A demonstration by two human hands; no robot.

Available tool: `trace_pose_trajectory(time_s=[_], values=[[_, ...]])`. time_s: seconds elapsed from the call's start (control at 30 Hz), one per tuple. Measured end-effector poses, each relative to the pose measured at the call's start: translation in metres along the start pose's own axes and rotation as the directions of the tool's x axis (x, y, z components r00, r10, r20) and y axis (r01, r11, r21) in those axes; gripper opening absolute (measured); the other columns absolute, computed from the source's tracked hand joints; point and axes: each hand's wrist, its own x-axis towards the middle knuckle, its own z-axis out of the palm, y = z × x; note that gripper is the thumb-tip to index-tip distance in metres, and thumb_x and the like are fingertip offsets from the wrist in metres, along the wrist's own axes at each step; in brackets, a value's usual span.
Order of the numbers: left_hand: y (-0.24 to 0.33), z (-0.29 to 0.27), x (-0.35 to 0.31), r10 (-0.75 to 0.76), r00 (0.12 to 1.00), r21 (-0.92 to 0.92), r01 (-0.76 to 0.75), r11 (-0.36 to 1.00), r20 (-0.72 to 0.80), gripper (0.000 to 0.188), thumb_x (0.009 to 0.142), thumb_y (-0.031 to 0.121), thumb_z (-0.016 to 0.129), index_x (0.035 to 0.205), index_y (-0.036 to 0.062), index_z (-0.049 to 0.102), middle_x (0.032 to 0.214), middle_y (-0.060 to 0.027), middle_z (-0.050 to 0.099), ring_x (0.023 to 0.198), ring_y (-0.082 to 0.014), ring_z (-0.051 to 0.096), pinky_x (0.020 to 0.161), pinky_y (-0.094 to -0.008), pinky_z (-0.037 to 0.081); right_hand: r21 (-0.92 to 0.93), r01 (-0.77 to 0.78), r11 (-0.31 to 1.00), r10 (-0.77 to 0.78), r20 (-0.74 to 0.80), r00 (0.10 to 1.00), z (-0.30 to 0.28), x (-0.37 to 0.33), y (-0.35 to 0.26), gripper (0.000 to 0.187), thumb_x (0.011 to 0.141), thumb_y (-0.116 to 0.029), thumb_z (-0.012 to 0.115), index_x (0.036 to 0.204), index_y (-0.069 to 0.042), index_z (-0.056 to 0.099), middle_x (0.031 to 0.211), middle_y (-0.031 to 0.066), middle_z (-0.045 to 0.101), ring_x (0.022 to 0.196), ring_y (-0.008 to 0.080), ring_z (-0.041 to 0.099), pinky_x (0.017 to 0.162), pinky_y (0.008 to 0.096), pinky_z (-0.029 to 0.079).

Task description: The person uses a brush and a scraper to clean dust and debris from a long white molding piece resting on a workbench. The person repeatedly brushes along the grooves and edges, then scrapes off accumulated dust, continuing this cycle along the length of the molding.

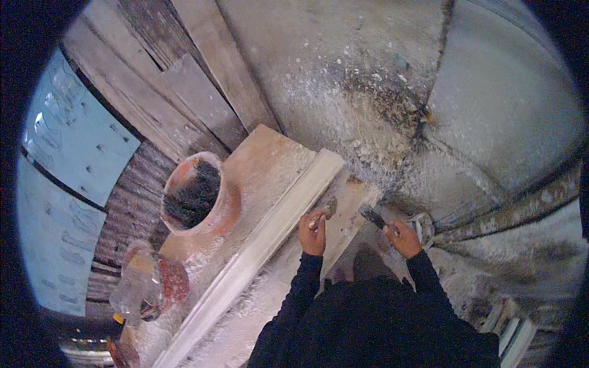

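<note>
My right hand [403, 239] is closed on the handle of a dark-handled brush [372, 216], whose grey bristles point up and left over the bench edge. My left hand [313, 235] is curled closed beside the long white moulding [264, 242]. A small greyish thing [332, 207] shows at its fingertips, too small to name. The pale, ridged moulding lies diagonally along the dusty bench [264, 150], from the far end down to the lower left.
On the bench's left side stands an orange tub [230, 211] with dark material inside. Nearer are a clear plastic container [138, 282] and a red container [175, 282]. Wooden boards [236, 80] lie beyond. Powdery rubble [374, 135] covers the ground beyond the bench.
</note>
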Motion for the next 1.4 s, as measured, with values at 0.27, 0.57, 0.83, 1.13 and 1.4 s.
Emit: trace_pose_trajectory(time_s=[0.27, 0.57, 0.83, 1.13, 1.4], values=[[0.005, 0.008, 0.007, -0.193, 0.956, -0.102, 0.175, 0.979, -0.222, 0.014, 0.078, 0.009, 0.060, 0.088, 0.0009, 0.057, 0.087, -0.0107, 0.056, 0.080, -0.0188, 0.055, 0.065, -0.0271, 0.046, -0.258, 0.274, 0.926, -0.211, 0.247, 0.946, -0.056, 0.183, -0.045, 0.038, 0.080, -0.038, 0.051, 0.111, -0.015, 0.052, 0.092, 0.0137, 0.060, 0.077, 0.0284, 0.059, 0.067, 0.0357, 0.046], [0.049, 0.013, -0.040, -0.494, 0.600, -0.232, 0.462, 0.856, -0.629, 0.015, 0.081, 0.010, 0.056, 0.090, -0.0013, 0.054, 0.089, -0.0090, 0.055, 0.072, -0.0136, 0.055, 0.059, -0.0236, 0.049, -0.311, 0.765, 0.564, -0.435, 0.676, 0.595, -0.062, 0.320, -0.075, 0.032, 0.073, -0.037, 0.056, 0.098, -0.016, 0.059, 0.087, 0.0106, 0.061, 0.082, 0.0316, 0.057, 0.072, 0.0411, 0.044], [0.067, 0.003, -0.077, -0.516, 0.323, -0.299, 0.531, 0.793, -0.793, 0.020, 0.081, 0.016, 0.057, 0.093, 0.0005, 0.054, 0.091, -0.0070, 0.055, 0.075, -0.0136, 0.054, 0.059, -0.0233, 0.048, -0.018, 0.839, 0.544, -0.523, 0.774, 0.356, -0.062, 0.360, -0.090, 0.030, 0.069, -0.034, 0.063, 0.092, -0.016, 0.062, 0.086, 0.0103, 0.061, 0.082, 0.0293, 0.057, 0.071, 0.0399, 0.044], [0.066, -0.001, -0.082, -0.443, 0.276, -0.263, 0.507, 0.821, -0.853, 0.022, 0.082, 0.017, 0.056, 0.094, -0.0011, 0.052, 0.092, -0.0077, 0.054, 0.075, -0.0135, 0.055, 0.058, -0.0233, 0.048, -0.167, 0.876, 0.453, -0.385, 0.849, 0.361, -0.062, 0.360, -0.113, 0.028, 0.069, -0.034, 0.061, 0.092, -0.017, 0.060, 0.087, 0.0077, 0.062, 0.080, 0.0295, 0.058, 0.068, 0.0398, 0.046], [0.058, -0.009, -0.073, -0.461, 0.261, -0.291, 0.498, 0.817, -0.848, 0.022, 0.082, 0.017, 0.055, 0.094, -0.0015, 0.053, 0.092, -0.0083, 0.054, 0.074, -0.0125, 0.055, 0.058, -0.0233, 0.049, -0.225, 0.904, 0.364, -0.456, 0.803, 0.383, -0.059, 0.324, -0.121, 0.027, 0.069, -0.032, 0.063, 0.091, -0.018, 0.062, 0.084, 0.0089, 0.062, 0.078, 0.0292, 0.058, 0.068, 0.0401, 0.046]])
